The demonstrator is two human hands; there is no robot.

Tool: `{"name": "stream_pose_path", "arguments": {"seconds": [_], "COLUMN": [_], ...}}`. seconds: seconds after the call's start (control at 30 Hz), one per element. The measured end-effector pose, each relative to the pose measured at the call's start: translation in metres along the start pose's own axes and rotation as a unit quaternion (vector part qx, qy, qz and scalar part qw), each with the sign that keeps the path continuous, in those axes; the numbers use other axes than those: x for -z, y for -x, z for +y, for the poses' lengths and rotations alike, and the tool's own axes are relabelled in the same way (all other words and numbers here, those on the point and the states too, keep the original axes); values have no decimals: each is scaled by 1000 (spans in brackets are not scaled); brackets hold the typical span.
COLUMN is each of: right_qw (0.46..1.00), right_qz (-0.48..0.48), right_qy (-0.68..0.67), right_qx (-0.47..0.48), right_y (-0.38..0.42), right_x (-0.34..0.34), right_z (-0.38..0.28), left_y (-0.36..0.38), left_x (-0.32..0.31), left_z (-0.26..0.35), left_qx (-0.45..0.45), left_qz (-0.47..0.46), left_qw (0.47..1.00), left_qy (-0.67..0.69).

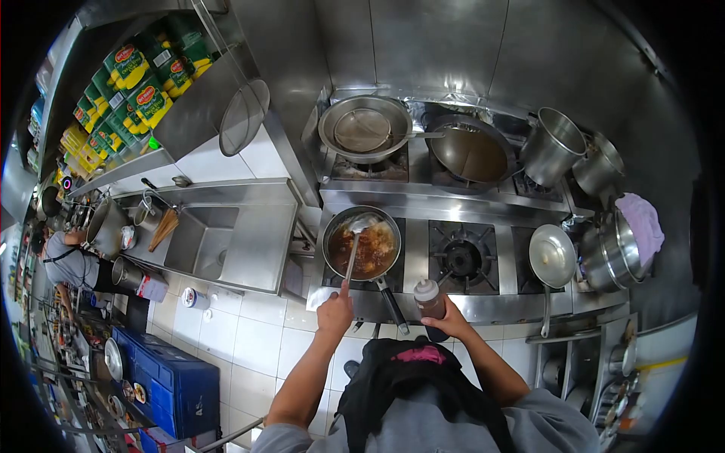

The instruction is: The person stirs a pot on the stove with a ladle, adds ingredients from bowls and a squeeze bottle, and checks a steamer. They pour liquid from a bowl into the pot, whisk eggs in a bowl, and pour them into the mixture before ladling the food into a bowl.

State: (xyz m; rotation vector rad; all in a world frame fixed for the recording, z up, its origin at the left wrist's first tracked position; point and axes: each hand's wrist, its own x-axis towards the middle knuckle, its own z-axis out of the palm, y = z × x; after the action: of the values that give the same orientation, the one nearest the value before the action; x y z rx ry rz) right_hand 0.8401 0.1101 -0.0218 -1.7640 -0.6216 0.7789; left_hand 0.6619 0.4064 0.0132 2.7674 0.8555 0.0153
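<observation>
My left hand (334, 311) is closed around the handle of a metal ladle (354, 253), whose bowl rests in a frying pan (328, 255). Reddish-brown sauce (377, 253) with chunks fills much of the pan, which sits on the front left burner. The pan's black handle (393, 308) points toward me, between my hands, and neither one touches it. In my right hand (447, 320) is a squeeze bottle (428, 296) with dark contents and a pale cap. It stands upright just in front of the stove edge, to the right of the pan handle.
A bare burner (461, 258) lies right of the pan, then a lighter pan (552, 255). Behind are a strainer (362, 130) in a pan, a dark wok (470, 151) and tall pots (553, 147). A sink (204, 241) is at left; a person (72, 257) works farther off.
</observation>
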Motion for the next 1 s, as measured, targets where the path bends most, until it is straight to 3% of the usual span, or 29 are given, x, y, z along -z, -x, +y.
{"name": "stream_pose_path", "arguments": {"seconds": [0.23,0.37,0.47,0.57,0.67,0.73,0.8,0.87,0.9,1.0], "right_qw": [1000,1000,999,997,996,996,974,969,962,959], "right_qz": [-2,5,-7,-38,-44,-58,-166,-169,-169,-171], "right_qy": [-5,13,40,63,76,72,138,149,160,79], "right_qx": [2,4,9,-21,-1,8,-68,-107,-145,-211], "right_y": [10,7,-4,-19,-70,-94,-109,-119,-125,-129], "right_x": [4,5,6,6,-2,-2,-12,-29,-32,-32], "right_z": [19,28,38,6,46,31,-17,-27,-30,-35], "left_y": [46,73,88,95,95,89,75,60,55,59], "left_x": [3,-11,-8,11,21,27,5,-33,-38,-53], "left_z": [3,-29,-58,-76,-80,-76,-77,-78,-70,-46], "left_qx": [-51,-90,-63,-8,18,38,32,12,54,99], "left_qz": [-31,18,12,-6,-4,22,57,116,82,95], "left_qw": [998,996,998,1000,1000,996,991,973,970,950], "left_qy": [-29,-21,-18,-15,4,77,119,199,221,279]}}
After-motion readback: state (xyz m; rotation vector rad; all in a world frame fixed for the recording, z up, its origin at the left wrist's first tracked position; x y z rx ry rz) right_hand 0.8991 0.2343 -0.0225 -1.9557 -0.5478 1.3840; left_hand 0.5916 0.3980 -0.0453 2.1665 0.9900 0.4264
